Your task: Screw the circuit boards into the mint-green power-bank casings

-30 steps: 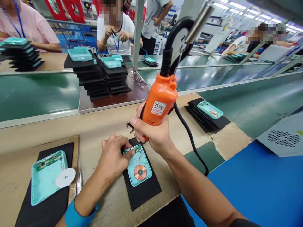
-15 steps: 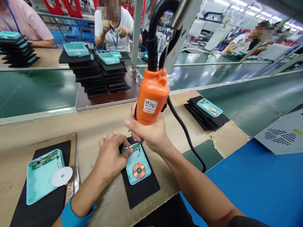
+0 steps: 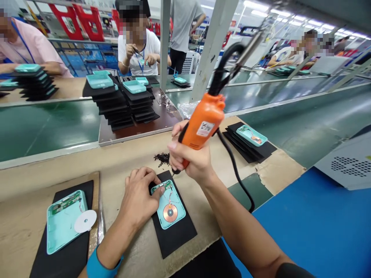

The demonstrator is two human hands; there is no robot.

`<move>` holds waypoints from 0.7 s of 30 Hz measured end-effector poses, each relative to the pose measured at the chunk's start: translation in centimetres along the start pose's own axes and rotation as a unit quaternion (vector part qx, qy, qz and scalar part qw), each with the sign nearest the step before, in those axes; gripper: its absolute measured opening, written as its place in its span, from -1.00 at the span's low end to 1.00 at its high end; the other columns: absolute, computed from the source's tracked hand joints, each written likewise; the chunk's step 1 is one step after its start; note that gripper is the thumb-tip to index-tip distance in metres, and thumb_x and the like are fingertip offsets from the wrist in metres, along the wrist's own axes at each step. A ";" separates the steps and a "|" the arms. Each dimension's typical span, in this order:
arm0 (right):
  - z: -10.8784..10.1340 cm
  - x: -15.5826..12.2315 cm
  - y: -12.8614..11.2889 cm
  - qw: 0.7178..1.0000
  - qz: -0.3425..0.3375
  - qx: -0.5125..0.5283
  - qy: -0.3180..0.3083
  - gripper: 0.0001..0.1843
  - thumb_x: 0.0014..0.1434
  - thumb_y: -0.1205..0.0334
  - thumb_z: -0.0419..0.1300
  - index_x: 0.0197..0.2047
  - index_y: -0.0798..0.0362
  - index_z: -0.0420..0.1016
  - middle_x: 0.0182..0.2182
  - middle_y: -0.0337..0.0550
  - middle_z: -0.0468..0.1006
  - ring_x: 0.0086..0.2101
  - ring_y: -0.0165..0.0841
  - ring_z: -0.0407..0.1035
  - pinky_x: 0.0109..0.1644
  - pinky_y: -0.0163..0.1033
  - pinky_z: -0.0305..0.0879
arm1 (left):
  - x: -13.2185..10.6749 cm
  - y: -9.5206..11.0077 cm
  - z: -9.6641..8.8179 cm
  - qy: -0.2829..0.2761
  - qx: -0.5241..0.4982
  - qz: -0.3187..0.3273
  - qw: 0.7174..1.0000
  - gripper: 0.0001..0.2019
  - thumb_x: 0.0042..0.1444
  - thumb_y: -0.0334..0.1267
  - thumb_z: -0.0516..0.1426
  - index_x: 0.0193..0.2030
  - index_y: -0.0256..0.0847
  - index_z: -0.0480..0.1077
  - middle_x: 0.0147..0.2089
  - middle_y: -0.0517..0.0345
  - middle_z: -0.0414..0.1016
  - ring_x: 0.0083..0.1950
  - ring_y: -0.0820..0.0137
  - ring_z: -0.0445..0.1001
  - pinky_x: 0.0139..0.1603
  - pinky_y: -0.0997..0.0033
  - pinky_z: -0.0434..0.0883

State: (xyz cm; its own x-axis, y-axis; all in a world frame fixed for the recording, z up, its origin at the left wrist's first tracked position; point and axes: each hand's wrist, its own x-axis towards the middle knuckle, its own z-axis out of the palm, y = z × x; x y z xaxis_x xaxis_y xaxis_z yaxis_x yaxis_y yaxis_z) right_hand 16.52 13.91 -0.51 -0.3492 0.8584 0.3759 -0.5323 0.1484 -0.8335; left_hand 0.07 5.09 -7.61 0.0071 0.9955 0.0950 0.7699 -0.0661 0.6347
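Observation:
My right hand [image 3: 193, 156] is wrapped round an orange electric screwdriver [image 3: 201, 125], tilted with its tip down left near the case's top end. A pale teal plastic case [image 3: 161, 208] lies open on a black foam sheet [image 3: 176, 243]. Inside the case are a green circuit board [image 3: 166, 186], thin wires and a round copper coil [image 3: 170, 213]. My left hand [image 3: 143, 197] grips the case's upper left corner, thumb on the board and fingers outside the rim. Just beyond, small black screws [image 3: 162, 158] lie in a pile, partly behind my right hand.
Another open teal case [image 3: 62, 235] with a white disc [image 3: 85, 221] sits at left. At right, a teal case [image 3: 251, 135] tops stacked black sheets [image 3: 242, 148]. Further stacks [image 3: 113, 112] stand beyond the bench edge. The screwdriver's black cable [image 3: 232, 162] hangs beside my right arm. Co-workers sit opposite.
The screwdriver has swung from nearly upright to a rightward tilt. The screw pile, mostly hidden before, now shows. My left hand stays on the case; the whole view has shifted slightly.

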 end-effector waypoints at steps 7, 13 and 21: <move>-1.3 0.9 -0.8 0.992 -0.071 0.006 0.104 -0.68 0.19 0.24 0.47 -0.17 -0.04 0.37 -0.67 -0.58 0.28 -0.76 -0.53 0.10 -0.67 -0.36 0.18 | 2.0 -0.7 -0.5 0.017 -0.044 -0.002 0.999 -0.82 0.35 -0.14 0.17 -0.07 -0.09 0.59 0.00 0.03 0.66 -0.02 0.13 0.56 0.09 0.02 0.42; -0.9 0.8 -0.2 0.992 -0.053 0.006 0.115 -0.68 0.19 0.20 0.47 -0.19 -0.02 0.38 -0.64 -0.55 0.30 -0.73 -0.54 0.14 -0.63 -0.38 0.17 | 5.3 -0.3 -0.3 -0.016 0.017 0.051 0.998 -0.81 0.33 -0.33 0.15 -0.13 -0.11 0.64 -0.08 0.04 0.62 -0.08 0.19 0.59 -0.01 0.17 0.46; -1.3 0.9 0.0 0.991 -0.060 0.026 0.114 -0.68 0.23 0.20 0.47 -0.17 -0.02 0.37 -0.65 -0.55 0.29 -0.74 -0.53 0.13 -0.64 -0.38 0.18 | 6.2 1.4 0.3 -0.044 0.107 0.085 0.990 -0.78 0.32 -0.49 0.06 -0.29 -0.14 0.43 -0.14 0.00 0.53 -0.01 0.10 0.54 0.08 0.09 0.38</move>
State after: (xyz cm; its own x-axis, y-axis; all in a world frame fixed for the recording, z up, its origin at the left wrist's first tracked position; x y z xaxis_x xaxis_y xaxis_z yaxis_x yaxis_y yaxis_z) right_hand 17.20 15.29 -0.65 -0.1005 0.9256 0.3650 -0.5998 0.2363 -0.7644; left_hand 1.41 11.21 -6.37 0.1960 0.9740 0.1140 0.8701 -0.2263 0.4379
